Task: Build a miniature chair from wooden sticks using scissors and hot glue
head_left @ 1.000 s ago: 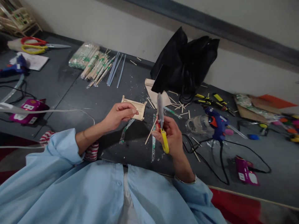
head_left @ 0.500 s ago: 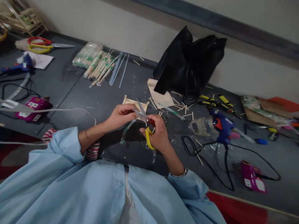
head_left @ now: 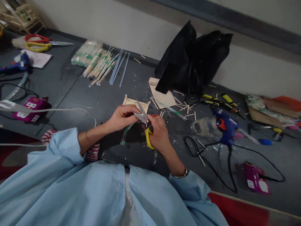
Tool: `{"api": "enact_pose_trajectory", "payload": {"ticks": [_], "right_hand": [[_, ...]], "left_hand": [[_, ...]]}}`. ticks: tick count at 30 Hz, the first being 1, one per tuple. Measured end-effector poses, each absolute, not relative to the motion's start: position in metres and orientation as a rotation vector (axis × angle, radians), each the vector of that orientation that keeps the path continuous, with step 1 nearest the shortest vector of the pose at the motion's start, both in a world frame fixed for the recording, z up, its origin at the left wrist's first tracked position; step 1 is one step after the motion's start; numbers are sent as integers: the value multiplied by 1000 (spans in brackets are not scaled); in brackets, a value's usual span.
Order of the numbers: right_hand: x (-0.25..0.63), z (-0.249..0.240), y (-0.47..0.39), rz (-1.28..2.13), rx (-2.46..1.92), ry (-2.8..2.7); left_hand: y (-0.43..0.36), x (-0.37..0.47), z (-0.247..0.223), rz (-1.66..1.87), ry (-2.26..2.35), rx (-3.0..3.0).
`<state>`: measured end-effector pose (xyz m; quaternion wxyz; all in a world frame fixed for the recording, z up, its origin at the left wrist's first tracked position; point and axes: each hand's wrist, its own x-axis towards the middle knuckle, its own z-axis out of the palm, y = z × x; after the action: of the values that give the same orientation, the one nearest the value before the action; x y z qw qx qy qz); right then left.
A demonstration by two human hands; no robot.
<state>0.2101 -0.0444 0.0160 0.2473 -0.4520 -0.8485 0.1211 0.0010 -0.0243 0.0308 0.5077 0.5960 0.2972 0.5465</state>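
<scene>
My right hand (head_left: 161,133) is wrapped round scissors (head_left: 148,136) with yellow and red handles. Their metal blades are parted and point up and left. My left hand (head_left: 123,117) is closed in a pinch right beside the lower blade; whatever lies between its fingertips is too small or hidden to make out. Just beyond the blades, a small light wooden stick frame (head_left: 131,102) lies on the dark table, partly covered by the hands and scissors. A clear plastic wrapper with green print (head_left: 124,136) lies below my left fingers.
A black bag (head_left: 199,62) with a phone (head_left: 166,78) leaning on it stands by the wall. Wrapped stick bundles (head_left: 101,67) lie at the back left. Right of me are a blue glue gun (head_left: 227,127), its looping cable, a clear cup (head_left: 204,127) and scattered stick pieces (head_left: 188,108).
My right hand has turned slightly on the scissors, and the yellow handle has shifted a little up and left. My left hand stays pinched at the blade. The view has tilted slightly.
</scene>
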Motion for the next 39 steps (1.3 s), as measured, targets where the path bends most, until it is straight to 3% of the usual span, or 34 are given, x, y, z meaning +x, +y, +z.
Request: {"api": "enact_pose_trajectory", "payload": {"ticks": [14,39], "right_hand": [[217,14,-46,214,-1336,-2432],[217,13,-44,341,-1278,-2402]], "left_hand": [[-29,5,29,1283,810,1558],[-27,6,26,1447,733,1883]]}}
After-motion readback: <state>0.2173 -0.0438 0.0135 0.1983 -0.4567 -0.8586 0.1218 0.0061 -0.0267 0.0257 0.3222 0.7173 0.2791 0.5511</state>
